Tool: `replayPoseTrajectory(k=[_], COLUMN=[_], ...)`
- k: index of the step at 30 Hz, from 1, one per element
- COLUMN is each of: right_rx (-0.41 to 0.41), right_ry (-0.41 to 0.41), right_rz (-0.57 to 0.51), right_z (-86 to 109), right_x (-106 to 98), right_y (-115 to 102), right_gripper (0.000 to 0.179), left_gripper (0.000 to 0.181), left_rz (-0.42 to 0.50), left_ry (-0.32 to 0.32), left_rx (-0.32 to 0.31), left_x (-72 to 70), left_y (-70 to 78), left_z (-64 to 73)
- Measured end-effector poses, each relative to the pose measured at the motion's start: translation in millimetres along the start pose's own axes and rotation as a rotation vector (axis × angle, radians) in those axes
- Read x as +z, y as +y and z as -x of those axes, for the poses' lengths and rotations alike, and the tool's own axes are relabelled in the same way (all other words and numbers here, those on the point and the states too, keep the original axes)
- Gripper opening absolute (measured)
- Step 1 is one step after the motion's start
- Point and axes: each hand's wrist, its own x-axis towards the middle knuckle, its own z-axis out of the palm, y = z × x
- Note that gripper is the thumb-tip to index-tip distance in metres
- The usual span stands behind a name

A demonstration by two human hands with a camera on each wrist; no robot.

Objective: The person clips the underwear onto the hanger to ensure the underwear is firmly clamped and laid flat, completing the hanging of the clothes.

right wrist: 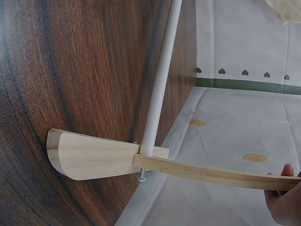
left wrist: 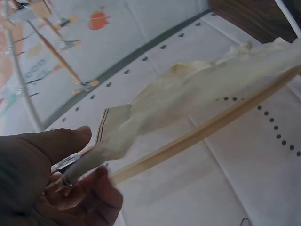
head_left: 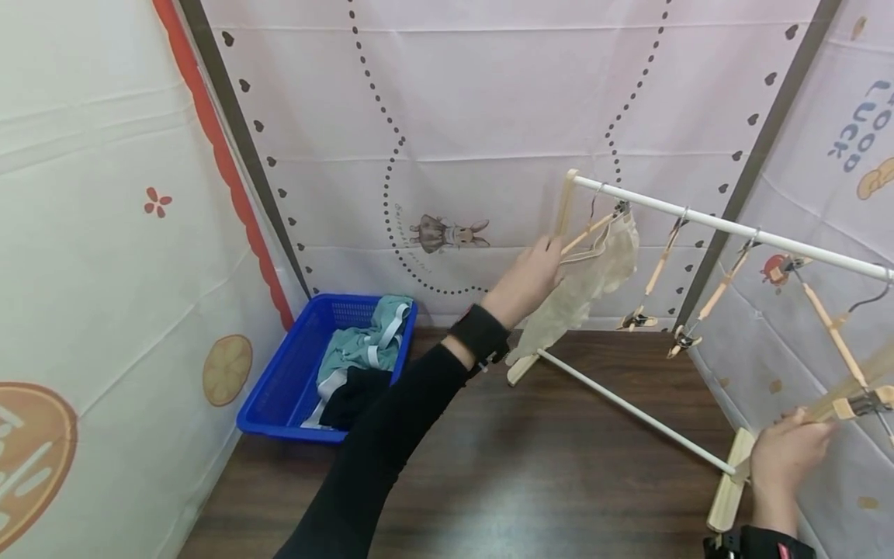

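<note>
A cream cloth (head_left: 594, 272) hangs from a wooden clip hanger (head_left: 589, 234) at the far end of the small drying rack. My left hand (head_left: 524, 283) pinches the near end of this hanger, at its clip and the cloth's edge. In the left wrist view the thumb and fingers (left wrist: 106, 190) curl around the clip, and the cloth (left wrist: 178, 94) stretches away beside the rack's far wooden upright (left wrist: 207, 127). At the right, my right hand (head_left: 792, 454) grips the near wooden upright (right wrist: 211, 173) of the rack, above its foot (right wrist: 99, 155).
A blue basket (head_left: 279, 404) holds a teal garment with white trim (head_left: 366, 338) and a black one (head_left: 356, 396). Several clip hangers (head_left: 722, 291) without cloth hang along the white top rail (head_left: 733, 225). A lower white bar (head_left: 635, 411) joins the feet. Printed fabric walls surround the dark wooden surface (head_left: 489, 481).
</note>
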Motion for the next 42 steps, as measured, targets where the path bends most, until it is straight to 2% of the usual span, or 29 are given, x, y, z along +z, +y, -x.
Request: replayPoseTrajectory(k=[3, 6, 10, 12, 14, 16, 20, 22, 24, 26, 29, 32, 34, 36, 39, 42], right_rx=[0.025, 0.043, 0.071, 0.075, 0.066, 0.066, 0.077, 0.083, 0.082, 0.075, 0.071, 0.075, 0.076, 0.076, 0.072, 0.076], right_ry=[-0.029, -0.044, -0.052, -0.052, -0.048, -0.043, -0.033, -0.037, -0.035, -0.026, -0.019, -0.021, -0.024, -0.026, -0.019, 0.005], right_rz=[0.024, 0.035, 0.032, 0.029, 0.028, 0.03, 0.043, 0.05, 0.056, 0.062, 0.067, 0.068, 0.056, 0.045, 0.033, 0.034], right_z=[1.6, 2.7, 1.6, 0.4, 2.4, 5.4, 6.3, 6.6, 6.4, 5.1, 3.4, 2.9, 2.9, 3.3, 3.4, 3.5], right_x=[0.9, 1.4, 0.0, -2.3, 0.7, 2.0, 1.1, 1.0, 1.5, 1.8, -0.2, -2.3, -2.1, -0.6, 2.4, 3.1], right_y=[-1.2, -2.0, -1.0, -0.8, -1.1, -0.6, -2.1, -2.4, -2.4, -2.0, -1.0, -1.6, -2.8, -3.8, -3.4, -1.7], right_gripper=[0.045, 0.046, 0.045, 0.047, 0.049, 0.049, 0.045, 0.045, 0.046, 0.049, 0.05, 0.051, 0.051, 0.051, 0.049, 0.047], left_gripper=[0.083, 0.094, 0.084, 0.075, 0.066, 0.057, 0.043, 0.04, 0.045, 0.059, 0.09, 0.113, 0.118, 0.118, 0.114, 0.104], left_rz=[0.138, 0.249, 0.268, 0.249, 0.228, 0.219, 0.202, 0.174, 0.178, 0.23, 0.455, 0.726, 0.865, 0.952, 0.985, 1.001], left_ry=[0.025, 0.037, 0.056, 0.088, 0.148, 0.237, 0.472, 0.571, 0.638, 0.661, 0.648, 0.613, 0.629, 0.672, 0.766, 0.904], left_rx=[-0.048, -0.11, -0.186, -0.241, -0.319, -0.405, -0.567, -0.663, -0.801, -0.958, -1.183, -1.299, -1.319, -1.316, -1.31, -1.291], left_x=[-0.1, 0.3, 0.9, 2.3, 3.8, 6.5, 18.8, 25.3, 30.3, 34.6, 39.7, 47.6, 52.7, 56.0, 58.6, 61.3], left_y=[-8.6, -20.5, -37.2, -44.5, -53.4, -61.5, -76.1, -85.4, -94.6, -105.4, -121.5, -133.8, -137.5, -140.4, -146.8, -156.8], left_z=[29.1, 65.0, 123.6, 156.1, 194.0, 232.6, 303.9, 334.5, 358.5, 375.0, 389.6, 398.0, 400.4, 399.9, 393.5, 382.9])
